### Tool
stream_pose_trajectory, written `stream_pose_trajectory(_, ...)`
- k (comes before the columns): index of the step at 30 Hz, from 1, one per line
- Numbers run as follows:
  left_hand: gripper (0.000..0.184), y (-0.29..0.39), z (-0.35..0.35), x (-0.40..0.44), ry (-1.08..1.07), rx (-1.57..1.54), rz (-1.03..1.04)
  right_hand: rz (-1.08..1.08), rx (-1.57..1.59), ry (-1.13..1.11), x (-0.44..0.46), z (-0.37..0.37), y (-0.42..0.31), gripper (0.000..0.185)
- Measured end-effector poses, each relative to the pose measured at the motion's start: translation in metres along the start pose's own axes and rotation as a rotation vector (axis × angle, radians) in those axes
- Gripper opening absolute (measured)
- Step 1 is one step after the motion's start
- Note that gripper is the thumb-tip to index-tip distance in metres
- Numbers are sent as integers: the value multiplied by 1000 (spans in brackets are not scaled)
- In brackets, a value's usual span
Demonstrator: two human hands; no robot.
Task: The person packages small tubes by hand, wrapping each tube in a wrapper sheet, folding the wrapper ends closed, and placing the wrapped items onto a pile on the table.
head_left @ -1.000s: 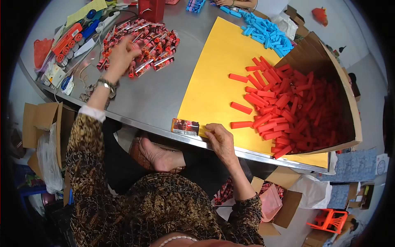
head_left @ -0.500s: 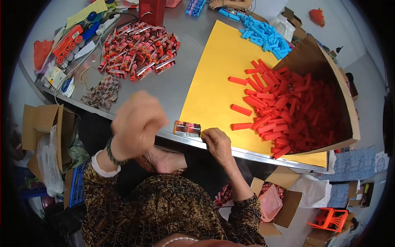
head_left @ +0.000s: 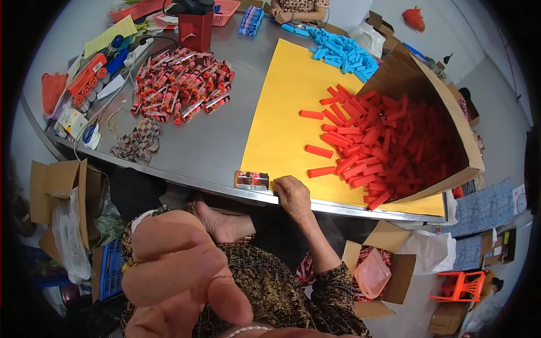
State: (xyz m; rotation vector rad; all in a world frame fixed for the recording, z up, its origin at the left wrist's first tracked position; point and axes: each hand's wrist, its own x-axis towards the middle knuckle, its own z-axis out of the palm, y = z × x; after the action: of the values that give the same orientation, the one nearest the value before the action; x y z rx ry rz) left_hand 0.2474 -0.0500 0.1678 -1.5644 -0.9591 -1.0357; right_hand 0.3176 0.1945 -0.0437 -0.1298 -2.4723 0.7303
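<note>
My left hand (head_left: 186, 276) is raised close to the camera, above my lap. Its fingers are loosely bent with the thumb apart, and nothing shows between them. At the front edge of the table, my right hand (head_left: 293, 196) rests with its fingers curled in. What those fingers hold, if anything, is hidden. Just left of them lies a small dark printed packet (head_left: 252, 180) with red and orange print, partly over the yellow sheet (head_left: 270, 118). Many loose red sticks (head_left: 360, 135) spill from a tipped cardboard box (head_left: 445, 101) to the right.
A heap of shiny red printed packets (head_left: 180, 84) covers the table's back left. Behind it stands a red container (head_left: 195, 32). Blue sticks (head_left: 346, 53) lie at the far right, near another person's hands (head_left: 282, 16). A crumpled checked cloth (head_left: 138, 141) sits at the left edge.
My left hand has moved down and toward the camera, away from the table, its fingers opening somewhat. My right hand stays by the packet, its fingers more curled. The view has shifted slightly.
</note>
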Motion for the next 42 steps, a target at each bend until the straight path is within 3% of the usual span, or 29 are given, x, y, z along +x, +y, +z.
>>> stream_pose_trajectory(2,65,7,-23,0,-241,-269,-151,4,-12,0,-1,0,-1,6)
stream_pose_trajectory(3,65,13,-28,-4,-286,-449,-252,1,-19,1,-1,0,-1,6)
stream_pose_trajectory(4,63,20,-23,-20,-201,-735,-376,-2,-29,4,-1,0,-1,6)
stream_pose_trajectory(6,62,23,-11,-24,-72,-644,-389,-3,-40,-1,-1,1,0,6)
stream_pose_trajectory(7,63,20,4,-16,-36,-268,-278,-2,-46,-3,-2,1,0,6)
stream_pose_trajectory(9,65,13,10,-11,21,90,-124,2,-64,-5,-1,1,-1,7)
stream_pose_trajectory(18,71,2,-7,-12,179,74,28,11,-76,-7,-3,3,0,6)
stream_pose_trajectory(27,81,9,1,-21,39,31,-213,13,-102,-10,-3,4,3,8)
stream_pose_trajectory(38,71,16,-7,-27,206,137,-70,-19,-84,18,-1,2,-2,6)
stream_pose_trajectory(42,63,21,-9,-23,164,127,-74,-4,-87,7,-2,2,-1,7)
